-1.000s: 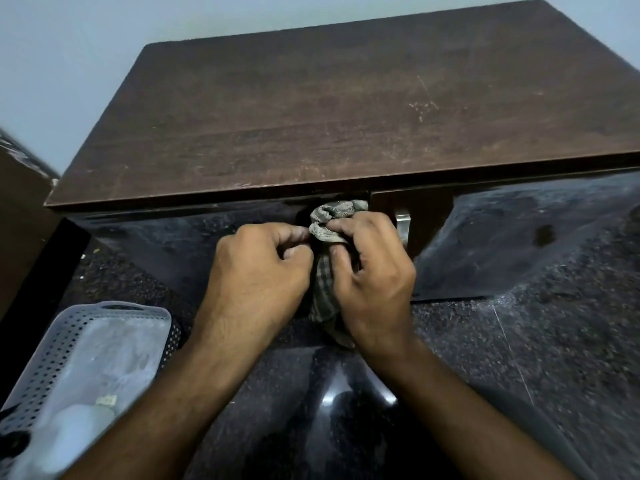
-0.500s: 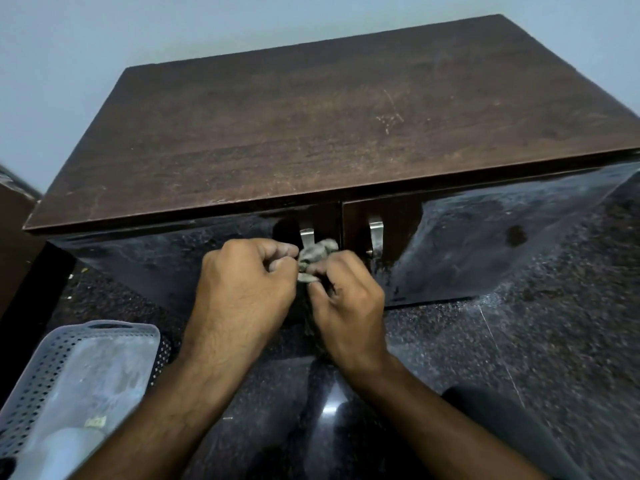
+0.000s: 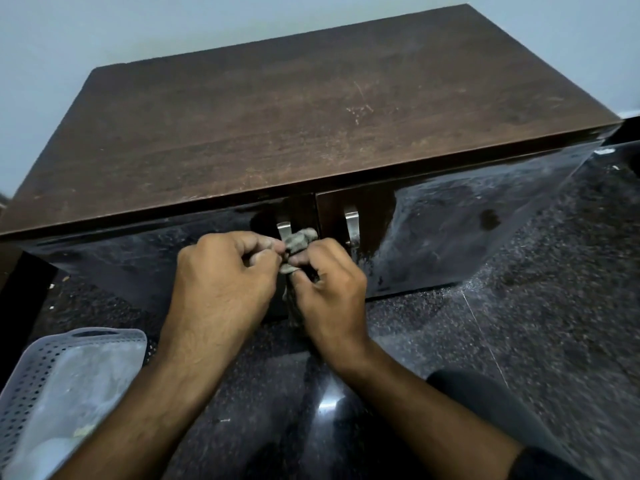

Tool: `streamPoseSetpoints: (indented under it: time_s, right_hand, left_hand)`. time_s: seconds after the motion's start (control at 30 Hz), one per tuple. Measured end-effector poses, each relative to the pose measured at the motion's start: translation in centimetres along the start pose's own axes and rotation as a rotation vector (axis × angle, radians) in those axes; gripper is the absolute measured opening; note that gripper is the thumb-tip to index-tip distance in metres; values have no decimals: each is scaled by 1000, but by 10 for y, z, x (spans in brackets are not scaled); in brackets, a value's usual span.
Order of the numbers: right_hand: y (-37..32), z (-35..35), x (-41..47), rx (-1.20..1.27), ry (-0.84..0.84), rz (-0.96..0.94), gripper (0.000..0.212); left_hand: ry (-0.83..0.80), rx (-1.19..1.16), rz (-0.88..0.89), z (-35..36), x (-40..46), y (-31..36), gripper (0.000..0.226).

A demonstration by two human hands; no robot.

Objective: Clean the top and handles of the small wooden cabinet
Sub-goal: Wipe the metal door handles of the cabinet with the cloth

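Lowered since a second ago: cloth (image 3: 298,241), then bunched high over the left handle (image 3: 284,229) and hiding it, now down its length with the metal top bare and bright. Almost unchanged over the last half second, hands a touch lower. Seen from above: cabinet (image 3: 311,109), dark brown wooden top, scratched and dusty near the front edge and right of centre; two glossy dark doors below, meeting at a middle seam. Left handle just left of that seam, right handle (image 3: 352,226) just right of it, bare and untouched. Left hand (image 3: 221,282) curled tight, thumb and forefinger pinching one end of the cloth at the handle's left. Right hand (image 3: 329,289) curled too, fingers gripping the other end at the handle's right, rest of the cloth hanging down behind it. Cloth apparently looped round the handle and drawn down between both hands, though the contact behind the fingers is hidden. Judged: left handle part wiped, lower end not yet reached; right handle not yet begun; top dull with marks, cleaned or not impossible to tell. Bottom left, pale perforated basket (image 3: 20,382) on dark speckled floor (image 3: 519,306).
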State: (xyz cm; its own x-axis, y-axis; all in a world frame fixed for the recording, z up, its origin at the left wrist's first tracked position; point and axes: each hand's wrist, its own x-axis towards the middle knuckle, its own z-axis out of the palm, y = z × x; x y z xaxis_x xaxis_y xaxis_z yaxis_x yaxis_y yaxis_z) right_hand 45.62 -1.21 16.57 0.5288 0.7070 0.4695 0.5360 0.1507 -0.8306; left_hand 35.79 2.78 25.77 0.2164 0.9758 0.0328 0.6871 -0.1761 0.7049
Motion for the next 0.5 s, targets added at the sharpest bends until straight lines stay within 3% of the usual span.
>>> streamPoseSetpoints:
  time_s: [0.1, 0.2, 0.37, 0.5]
  right_hand:
    - [-6, -18, 13, -40, 105, -147, 20]
    - [3, -42, 20, -207, 107, -218, 21]
    - [22, -51, 2, -313, 13, -60, 20]
    - [17, -59, 3, -277, 106, -80, 20]
  left_hand:
    - [-7, -91, 94, -1, -4, 8, 30]
    - [-35, -134, 152, 4, -8, 15, 32]
    - [-81, -119, 159, 16, -6, 20, 29]
    - [-105, -88, 142, 21, -6, 21, 26]
